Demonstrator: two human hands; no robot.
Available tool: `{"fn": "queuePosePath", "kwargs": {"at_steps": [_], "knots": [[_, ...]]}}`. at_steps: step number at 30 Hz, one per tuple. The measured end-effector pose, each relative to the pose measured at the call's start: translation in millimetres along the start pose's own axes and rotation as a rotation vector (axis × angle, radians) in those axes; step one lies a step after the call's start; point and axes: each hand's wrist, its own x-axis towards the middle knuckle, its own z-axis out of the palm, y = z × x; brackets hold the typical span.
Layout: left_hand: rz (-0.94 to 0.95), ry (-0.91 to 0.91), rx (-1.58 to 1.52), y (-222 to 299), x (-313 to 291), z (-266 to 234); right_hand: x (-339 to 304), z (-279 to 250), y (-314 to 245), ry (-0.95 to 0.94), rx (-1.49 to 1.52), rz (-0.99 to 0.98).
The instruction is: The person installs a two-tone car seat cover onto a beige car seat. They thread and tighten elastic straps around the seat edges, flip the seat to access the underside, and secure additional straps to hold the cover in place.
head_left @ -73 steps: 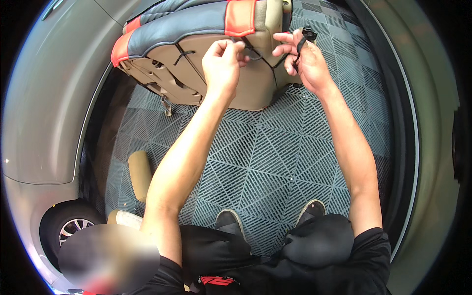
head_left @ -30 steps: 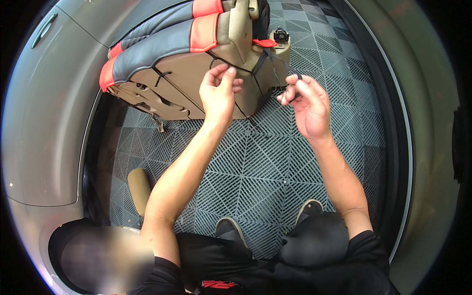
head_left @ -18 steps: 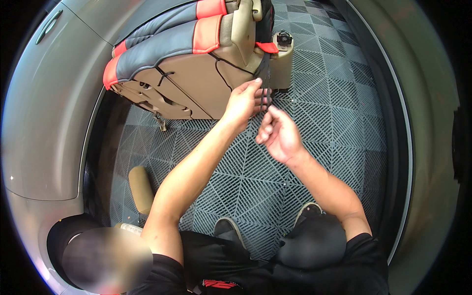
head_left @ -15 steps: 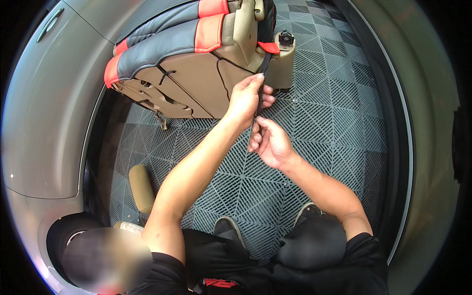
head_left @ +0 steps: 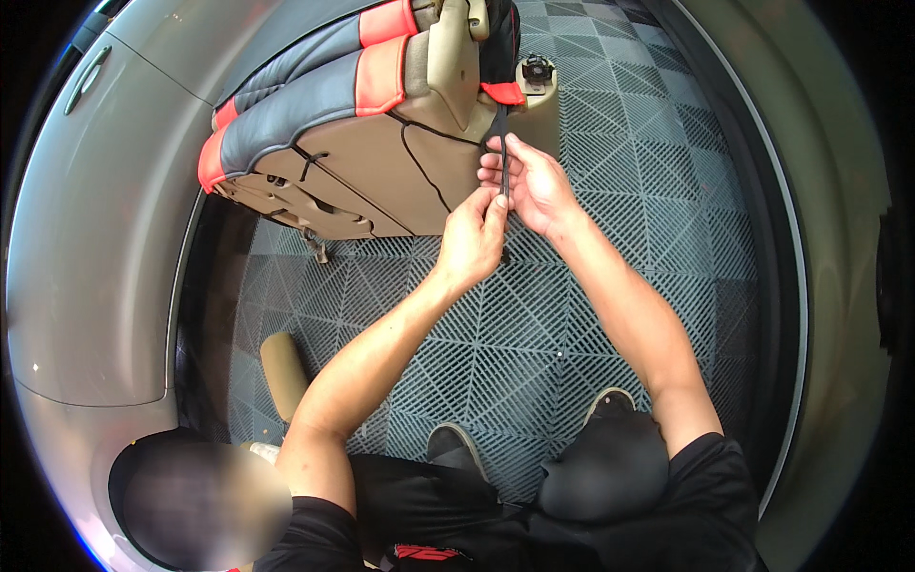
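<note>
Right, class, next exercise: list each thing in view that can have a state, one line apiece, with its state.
Black strap: pulled straight
Left hand: closed on the strap
Right hand: at the strap, grip unclear
Seat: resting on the tiled floor
Grey-and-red cover: fitted over part of the seat
Thin black cord: apparently knotted
Beige cylinder: lying on its side
Car door: appears shut

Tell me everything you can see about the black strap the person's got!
The black strap is narrow and dark; what it's made of is too small to tell. It runs down from near the red flap at the corner of the tan seat, looking fairly straight. The left hand pinches it lower down; the right hand is higher, with fingers behind it.
</note>
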Motion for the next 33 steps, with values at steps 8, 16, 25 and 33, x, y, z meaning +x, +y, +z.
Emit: {"fn": "queuePosePath", "kwargs": {"at_steps": [8,16,25,33], "knots": [[0.082,0.023,0.013,-20,8,-13,5,3,13,0.015,-0.044,-0.111],[0.354,0.247,0.339,11,24,-28,-6,-7,5,0.086,-0.108,-0.186],[0.294,0.234,0.889,31,67,-14,-6,-5,-21,0.007,-0.252,-0.264],[0.810,0.128,0.564,27,22,-30,4,-25,-12,0.034,-0.159,-0.143]]}}
